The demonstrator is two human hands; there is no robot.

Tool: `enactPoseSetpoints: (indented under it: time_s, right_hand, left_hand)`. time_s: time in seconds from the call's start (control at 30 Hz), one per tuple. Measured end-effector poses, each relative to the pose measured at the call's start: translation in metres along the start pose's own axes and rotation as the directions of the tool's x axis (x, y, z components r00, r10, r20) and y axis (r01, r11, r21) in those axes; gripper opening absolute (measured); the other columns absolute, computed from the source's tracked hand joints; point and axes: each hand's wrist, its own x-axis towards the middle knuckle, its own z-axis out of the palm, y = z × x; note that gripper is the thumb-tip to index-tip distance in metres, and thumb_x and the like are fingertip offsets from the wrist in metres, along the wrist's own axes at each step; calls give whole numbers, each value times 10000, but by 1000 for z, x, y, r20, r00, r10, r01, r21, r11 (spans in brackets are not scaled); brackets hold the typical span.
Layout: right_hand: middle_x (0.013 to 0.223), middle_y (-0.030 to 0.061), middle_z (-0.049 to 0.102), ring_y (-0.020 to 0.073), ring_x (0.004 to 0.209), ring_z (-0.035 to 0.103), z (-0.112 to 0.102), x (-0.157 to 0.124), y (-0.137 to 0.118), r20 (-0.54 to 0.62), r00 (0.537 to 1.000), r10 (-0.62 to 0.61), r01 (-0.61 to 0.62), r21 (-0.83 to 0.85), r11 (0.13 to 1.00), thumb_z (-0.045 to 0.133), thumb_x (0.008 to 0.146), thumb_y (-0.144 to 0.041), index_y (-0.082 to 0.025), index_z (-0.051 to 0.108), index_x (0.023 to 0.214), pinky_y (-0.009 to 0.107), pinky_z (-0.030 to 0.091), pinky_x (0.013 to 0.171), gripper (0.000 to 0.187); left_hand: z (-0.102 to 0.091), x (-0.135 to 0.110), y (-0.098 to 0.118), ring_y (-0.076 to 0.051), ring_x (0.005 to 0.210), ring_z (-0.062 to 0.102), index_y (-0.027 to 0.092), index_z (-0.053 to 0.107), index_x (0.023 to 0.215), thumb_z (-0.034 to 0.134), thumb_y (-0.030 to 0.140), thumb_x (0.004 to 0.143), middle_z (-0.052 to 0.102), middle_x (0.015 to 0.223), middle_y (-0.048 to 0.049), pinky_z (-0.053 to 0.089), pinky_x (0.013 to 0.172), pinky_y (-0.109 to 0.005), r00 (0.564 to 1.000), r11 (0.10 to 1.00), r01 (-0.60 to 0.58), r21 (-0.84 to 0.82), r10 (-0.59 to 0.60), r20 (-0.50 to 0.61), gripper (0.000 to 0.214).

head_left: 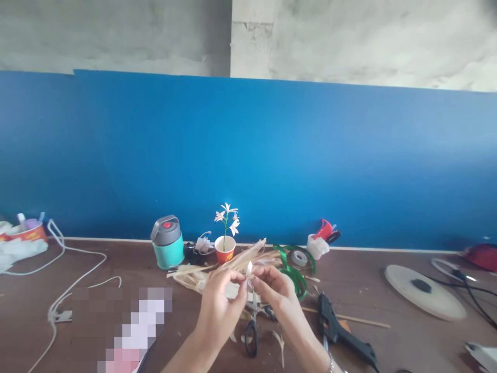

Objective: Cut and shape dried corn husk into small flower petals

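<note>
Between my fingertips is a small pale flower (249,270) with pointed petals, which looks made of dried husk. My left hand (221,300) pinches it from one side, and my right hand (280,296) pinches it from the other; the fingers hide its lower part. Black-handled scissors (251,334) lie on the table just below my hands. Behind them spreads a heap of dry husk strips (254,254). A loose husk piece (279,344) rests near my right wrist. Farther back, a red and white paper cup (225,255) bears an upright stem of finished pale flowers (229,215).
Green ribbon (295,282) and a tape roll (298,258) lie right of the husks. A black glue gun (344,331) and a thin stick (365,321) are beside my right arm. A teal flask (169,246), white cables (73,269) and a round disc (425,292) stand farther out.
</note>
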Motion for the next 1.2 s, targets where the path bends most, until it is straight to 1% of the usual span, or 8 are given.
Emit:
enactPoseSetpoints:
  time_s: [0.1, 0.17, 0.27, 0.37, 0.6, 0.87, 1.07, 1.2]
  right_hand:
    - [599, -7, 560, 118, 557, 454, -2, 1, 1, -4, 1000, 31, -31, -46, 998, 779, 638, -493, -161, 630, 651, 237, 348, 537, 364]
    - [579, 4, 566, 114, 534, 438, -2, 1, 1, 15, 999, 36, -35, -83, 996, 758, 651, -522, -154, 645, 625, 238, 332, 517, 385]
    - [588, 18, 589, 129, 546, 459, 0, 0, 0, 17, 999, 28, -26, -117, 993, 730, 666, -557, -161, 672, 621, 252, 361, 535, 403]
    - [606, 12, 603, 141, 568, 480, 2, -2, 0, 2, 1000, 26, -25, -123, 992, 748, 648, -544, -175, 701, 669, 260, 388, 562, 373]
    - [566, 5, 593, 128, 540, 451, 0, -1, 4, -27, 999, 29, -33, -140, 990, 773, 631, -495, -159, 717, 666, 260, 375, 554, 343]
    - [613, 20, 619, 139, 571, 475, 0, -1, 6, -34, 999, 15, -19, -129, 991, 764, 644, -486, -156, 705, 665, 259, 369, 557, 335]
    - [624, 21, 633, 148, 591, 504, 0, -1, 5, -35, 999, 18, -23, -130, 991, 759, 649, -499, -161, 691, 659, 265, 379, 580, 345]
    - [654, 32, 662, 157, 616, 530, 0, 0, 6, -43, 999, 21, -26, -134, 991, 758, 650, -503, -158, 700, 672, 275, 395, 620, 351]
  left_hand:
    - [0, 1, 0, -194, 723, 630, 202, 595, 739, 537, 190, 805, 657, 722, -22, 490, 710, -323, 1000, 1000, 12, -1, -12, -4, 88]
    - [0, 1, 0, -193, 718, 632, 199, 598, 732, 540, 194, 802, 656, 715, -20, 491, 703, -320, 1000, 1000, 9, 8, -9, -17, 91]
    - [0, 1, 0, -196, 731, 634, 199, 605, 725, 544, 195, 801, 664, 727, -26, 491, 713, -324, 1000, 1000, 5, 18, -4, -24, 98]
    - [0, 1, 0, -206, 767, 639, 206, 612, 737, 550, 187, 803, 677, 756, -33, 488, 744, -338, 1000, 1000, -3, 25, 4, -6, 92]
    - [3, 1, 2, -200, 740, 642, 204, 611, 734, 561, 168, 791, 677, 726, -21, 492, 748, -345, 999, 999, -41, 22, 41, -11, 85]
    - [3, 2, 0, -202, 738, 652, 194, 638, 740, 543, 169, 782, 691, 740, -37, 518, 712, -330, 997, 996, 70, -56, -68, 40, 108]
    - [3, 4, -1, -185, 665, 664, 175, 663, 741, 553, 217, 789, 711, 700, -27, 535, 649, -290, 969, 945, 238, -225, -216, 119, 128]
    - [3, 5, 0, -195, 699, 670, 168, 664, 722, 562, 236, 789, 718, 714, -38, 538, 697, -304, 965, 935, 256, -246, -231, 126, 139]
